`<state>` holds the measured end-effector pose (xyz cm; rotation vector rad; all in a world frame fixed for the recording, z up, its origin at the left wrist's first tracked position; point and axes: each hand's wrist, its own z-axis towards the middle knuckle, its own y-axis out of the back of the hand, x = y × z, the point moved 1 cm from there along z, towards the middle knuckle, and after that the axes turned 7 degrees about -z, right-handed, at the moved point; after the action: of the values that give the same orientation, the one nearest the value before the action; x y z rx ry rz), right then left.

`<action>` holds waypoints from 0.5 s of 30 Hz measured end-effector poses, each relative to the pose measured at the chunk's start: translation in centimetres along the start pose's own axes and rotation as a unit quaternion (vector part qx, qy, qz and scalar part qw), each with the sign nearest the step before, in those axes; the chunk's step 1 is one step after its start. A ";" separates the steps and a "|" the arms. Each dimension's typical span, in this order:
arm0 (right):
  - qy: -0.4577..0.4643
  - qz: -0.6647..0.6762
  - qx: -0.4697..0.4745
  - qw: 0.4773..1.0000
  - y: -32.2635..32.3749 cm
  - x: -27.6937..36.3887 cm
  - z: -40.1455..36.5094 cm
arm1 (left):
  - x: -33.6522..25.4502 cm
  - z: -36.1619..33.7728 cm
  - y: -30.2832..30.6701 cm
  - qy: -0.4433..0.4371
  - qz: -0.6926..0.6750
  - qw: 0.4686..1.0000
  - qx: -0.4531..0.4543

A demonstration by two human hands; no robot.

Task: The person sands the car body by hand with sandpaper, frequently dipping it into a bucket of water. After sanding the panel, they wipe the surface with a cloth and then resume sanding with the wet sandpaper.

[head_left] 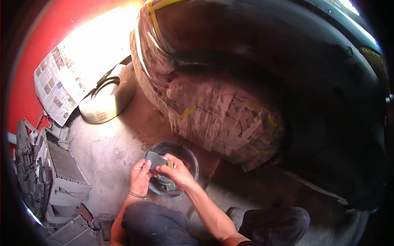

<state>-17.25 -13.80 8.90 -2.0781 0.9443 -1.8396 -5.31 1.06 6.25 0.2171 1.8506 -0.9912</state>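
My left hand pinches the left edge of a dark grey piece of sandpaper between thumb and fingers. My right hand grips the same sheet from the right, beside a small yellowish strip whose kind I cannot make out. Both hands are over a round dark bucket on the floor. Low in the bucket lie greyish pieces, partly hidden by my right hand and wrist.
A dark car body panel curves overhead at right, its wheel area masked with newspaper. A loose tire lies at upper left near newspaper on a red surface. Grey plastic parts are piled at left.
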 end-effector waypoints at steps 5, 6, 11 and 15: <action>0.033 0.032 0.040 0.998 -3.7 8.3 -0.8 | -8.9 -0.5 -1.8 -0.050 0.124 0.990 -0.037; -0.013 0.054 0.054 0.997 -4.3 10.0 -1.3 | -12.3 -1.0 -2.3 -0.023 0.157 0.987 -0.024; 0.079 -0.611 -0.054 0.786 -2.9 6.5 -2.2 | -19.5 -6.3 1.0 -0.058 0.701 0.710 -0.041; 0.056 -0.509 -0.129 0.849 -3.4 11.0 -9.0 | -22.5 -17.8 1.2 0.073 0.658 0.744 -0.093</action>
<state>-24.52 -15.32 21.53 -3.0117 -0.0019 -2.3666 -5.53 20.47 27.38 1.2874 1.3577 0.2282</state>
